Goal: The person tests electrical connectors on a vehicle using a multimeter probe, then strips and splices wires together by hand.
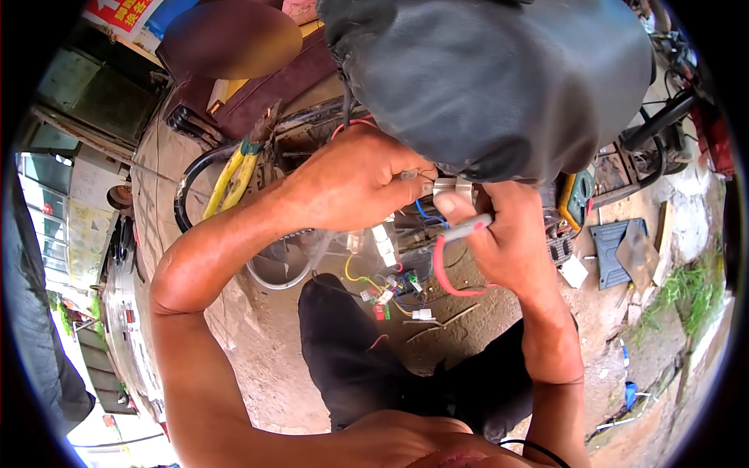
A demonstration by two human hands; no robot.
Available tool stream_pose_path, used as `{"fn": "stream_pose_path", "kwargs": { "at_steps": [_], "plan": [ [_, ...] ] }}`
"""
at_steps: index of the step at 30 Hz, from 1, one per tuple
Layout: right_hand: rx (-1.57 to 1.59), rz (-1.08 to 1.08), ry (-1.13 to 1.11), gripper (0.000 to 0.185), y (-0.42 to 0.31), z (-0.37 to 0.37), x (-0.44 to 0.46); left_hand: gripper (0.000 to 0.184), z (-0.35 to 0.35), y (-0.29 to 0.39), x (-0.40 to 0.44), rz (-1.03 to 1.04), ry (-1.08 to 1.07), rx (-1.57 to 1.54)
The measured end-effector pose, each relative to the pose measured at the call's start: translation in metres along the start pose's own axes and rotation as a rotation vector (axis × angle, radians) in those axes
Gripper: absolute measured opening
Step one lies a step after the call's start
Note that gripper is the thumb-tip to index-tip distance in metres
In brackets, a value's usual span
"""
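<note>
Below the edge of a black padded seat [499, 86], my two hands meet. My right hand [507, 230] is closed around pliers [468, 228] with red and grey handles, one handle sticking out below the fingers. Their metal head [452, 186] points left, toward my left fingertips. My left hand [363, 178] is closed in a pinch at that head; what lies between its fingers is too small to make out. Beneath the hands hang several wires with white, green and red plug connectors [382, 296], and a blue wire [427, 212] runs close by.
A cutter with yellow-green handles [234, 175] leans on the frame at left. A yellow-edged multimeter [576, 199] rests at right, near a dark plastic panel [616, 253]. A maroon box-like seat [265, 86] stands behind. Grey cable loops [281, 285] lie below my left forearm.
</note>
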State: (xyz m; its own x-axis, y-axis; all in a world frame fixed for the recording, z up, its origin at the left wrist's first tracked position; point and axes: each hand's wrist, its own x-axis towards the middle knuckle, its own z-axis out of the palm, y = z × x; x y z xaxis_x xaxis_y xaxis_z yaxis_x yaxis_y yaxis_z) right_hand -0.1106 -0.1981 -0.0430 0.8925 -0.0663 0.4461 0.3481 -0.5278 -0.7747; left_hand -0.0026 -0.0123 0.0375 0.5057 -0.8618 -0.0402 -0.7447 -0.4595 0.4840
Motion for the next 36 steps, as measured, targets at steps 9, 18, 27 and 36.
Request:
{"fn": "stream_pose_path", "kwargs": {
  "at_steps": [9, 18, 27, 36],
  "plan": [
    [0.339, 0.163, 0.121, 0.023, 0.009, 0.021, -0.001, 0.019, 0.001, -0.004, 0.0, 0.083, 0.018, 0.024],
    [0.236, -0.051, 0.199, 0.02, 0.028, 0.03, 0.001, 0.014, 0.003, -0.015, 0.0, 0.184, 0.035, -0.012],
    [0.455, 0.164, 0.061, 0.029, 0.028, 0.024, -0.011, 0.012, 0.013, -0.031, 0.004, 0.316, 0.144, 0.002],
    [0.558, 0.099, 0.088, 0.032, 0.033, 0.026, -0.008, 0.013, 0.019, -0.034, 0.006, 0.357, 0.185, 0.001]
  ]
}}
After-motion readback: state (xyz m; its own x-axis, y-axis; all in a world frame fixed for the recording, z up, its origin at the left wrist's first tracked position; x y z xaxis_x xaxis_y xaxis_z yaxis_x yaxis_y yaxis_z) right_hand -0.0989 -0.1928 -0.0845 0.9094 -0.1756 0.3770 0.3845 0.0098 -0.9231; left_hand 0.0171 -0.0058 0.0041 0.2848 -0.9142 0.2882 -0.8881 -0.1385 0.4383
